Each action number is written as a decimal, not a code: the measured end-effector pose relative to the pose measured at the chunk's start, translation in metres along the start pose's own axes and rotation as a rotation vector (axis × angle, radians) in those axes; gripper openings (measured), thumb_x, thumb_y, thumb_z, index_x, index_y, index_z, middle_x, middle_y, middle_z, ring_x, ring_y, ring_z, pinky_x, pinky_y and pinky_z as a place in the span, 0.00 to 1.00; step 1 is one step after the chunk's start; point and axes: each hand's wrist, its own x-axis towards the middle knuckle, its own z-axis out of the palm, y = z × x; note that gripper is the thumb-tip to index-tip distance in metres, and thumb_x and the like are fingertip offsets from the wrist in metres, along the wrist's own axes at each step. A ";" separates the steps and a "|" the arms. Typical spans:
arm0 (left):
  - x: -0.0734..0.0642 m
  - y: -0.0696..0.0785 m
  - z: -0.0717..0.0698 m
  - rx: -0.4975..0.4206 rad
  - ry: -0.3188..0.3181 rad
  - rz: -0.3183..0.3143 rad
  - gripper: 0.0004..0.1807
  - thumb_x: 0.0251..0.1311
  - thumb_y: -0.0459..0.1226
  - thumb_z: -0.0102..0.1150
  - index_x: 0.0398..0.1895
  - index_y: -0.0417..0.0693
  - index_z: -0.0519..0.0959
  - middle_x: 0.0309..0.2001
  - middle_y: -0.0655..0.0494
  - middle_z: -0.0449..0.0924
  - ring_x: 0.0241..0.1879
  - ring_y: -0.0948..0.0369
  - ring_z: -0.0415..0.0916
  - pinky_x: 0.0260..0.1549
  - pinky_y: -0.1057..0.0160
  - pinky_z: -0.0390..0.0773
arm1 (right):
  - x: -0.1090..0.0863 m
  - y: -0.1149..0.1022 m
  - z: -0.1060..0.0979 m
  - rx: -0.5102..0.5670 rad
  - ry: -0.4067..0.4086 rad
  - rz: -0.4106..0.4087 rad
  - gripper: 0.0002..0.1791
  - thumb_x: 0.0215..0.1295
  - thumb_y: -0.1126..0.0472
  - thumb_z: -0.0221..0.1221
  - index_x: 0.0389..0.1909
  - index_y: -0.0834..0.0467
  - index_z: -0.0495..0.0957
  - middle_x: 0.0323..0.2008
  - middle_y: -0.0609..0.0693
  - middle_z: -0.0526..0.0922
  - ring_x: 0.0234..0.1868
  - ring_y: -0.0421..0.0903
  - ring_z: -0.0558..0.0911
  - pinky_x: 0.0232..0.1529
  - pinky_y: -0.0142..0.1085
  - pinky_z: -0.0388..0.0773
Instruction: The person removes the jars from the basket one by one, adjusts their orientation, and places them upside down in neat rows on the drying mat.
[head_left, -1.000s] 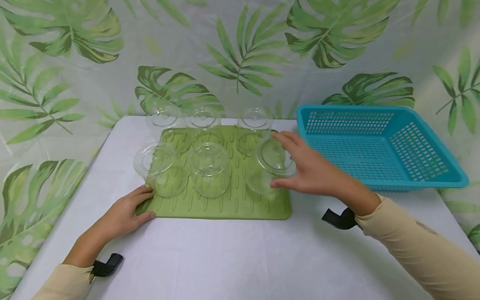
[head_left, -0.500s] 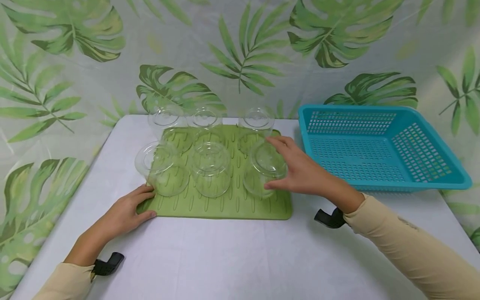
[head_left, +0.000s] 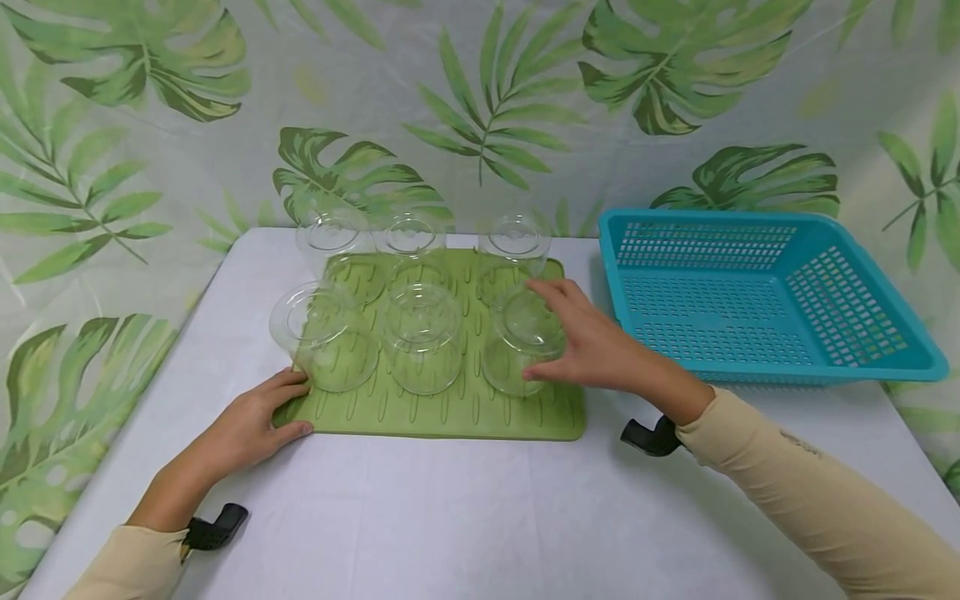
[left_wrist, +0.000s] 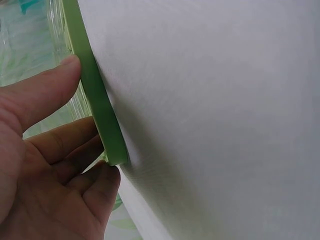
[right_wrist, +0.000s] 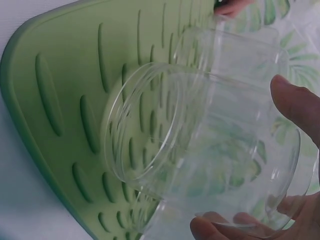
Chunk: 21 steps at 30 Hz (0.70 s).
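My right hand (head_left: 588, 342) holds a clear round cup (head_left: 517, 350) at the front right of the green drying mat (head_left: 480, 412). In the right wrist view the thumb and fingers stand on either side of the cup's wide end, and its ridged rim (right_wrist: 145, 122) faces the mat. Whether that rim touches the mat I cannot tell. At the mat's front left corner rests my left hand (head_left: 243, 429), thumb against the front edge and fingers at the left side. Beside the held cup stand another clear cup (head_left: 420, 358) and a front-left cup (head_left: 330, 350).
Behind them, along the mat's far side, is a row of similar cups, including a back-right cup (head_left: 513, 250). A blue perforated basket (head_left: 817, 371) stands to the right on the white tablecloth (head_left: 450, 508). A leaf-patterned curtain (head_left: 517, 100) hangs behind.
My right hand has moved left with the cup, bringing it nearer to the front middle cup. The left hand keeps its place at the mat's corner.
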 end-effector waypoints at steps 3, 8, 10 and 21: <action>0.000 0.000 0.000 0.000 0.000 -0.001 0.30 0.56 0.37 0.70 0.59 0.29 0.76 0.65 0.33 0.70 0.69 0.33 0.61 0.63 0.35 0.66 | 0.000 0.000 0.002 0.009 -0.002 0.009 0.61 0.47 0.47 0.77 0.78 0.51 0.51 0.69 0.57 0.60 0.67 0.55 0.69 0.59 0.58 0.76; 0.000 0.000 0.000 0.001 0.006 0.003 0.29 0.55 0.37 0.70 0.58 0.29 0.76 0.65 0.32 0.70 0.68 0.33 0.62 0.63 0.34 0.66 | 0.000 0.000 0.003 0.011 -0.010 0.006 0.61 0.47 0.46 0.77 0.78 0.52 0.50 0.70 0.57 0.59 0.67 0.56 0.69 0.60 0.58 0.76; 0.000 0.000 0.000 0.000 0.006 0.002 0.29 0.55 0.36 0.70 0.58 0.29 0.76 0.65 0.32 0.70 0.68 0.33 0.62 0.63 0.34 0.66 | 0.000 0.001 0.004 0.014 -0.013 0.006 0.62 0.47 0.47 0.77 0.78 0.52 0.50 0.70 0.57 0.59 0.67 0.56 0.69 0.60 0.58 0.75; -0.001 0.001 -0.001 -0.004 -0.002 -0.014 0.29 0.56 0.36 0.69 0.59 0.28 0.75 0.66 0.32 0.69 0.69 0.33 0.61 0.63 0.35 0.65 | 0.004 0.001 0.008 0.019 -0.033 0.004 0.62 0.49 0.48 0.76 0.79 0.53 0.47 0.75 0.58 0.53 0.71 0.58 0.66 0.63 0.60 0.73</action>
